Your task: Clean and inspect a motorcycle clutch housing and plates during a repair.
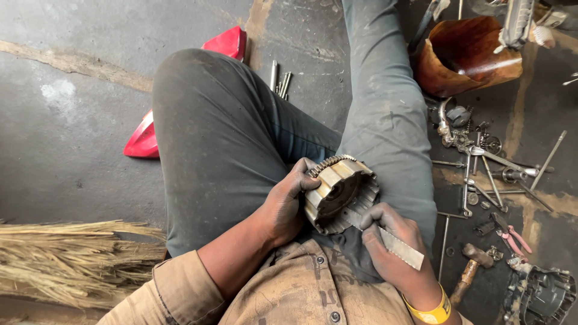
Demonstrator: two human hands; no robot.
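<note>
A round metal clutch basket (337, 191) with a toothed gear ring rests on my lap, tilted toward me. My left hand (282, 204) grips its left rim, fingers curled over the edge. My right hand (391, 247) holds a flat metal file (394, 244), whose tip lies against the lower rim of the basket. Both hands are dark with grease. A yellow band sits on my right wrist.
Loose bolts, rods and small parts (481, 168) lie scattered on the floor at right, with a hammer (469, 268), pink-handled pliers (512, 238) and an engine part (539, 295). A brown cut container (466, 54) stands at top right. A straw broom (72, 259) lies at left. Red plastic panel (144, 138) lies under my knee.
</note>
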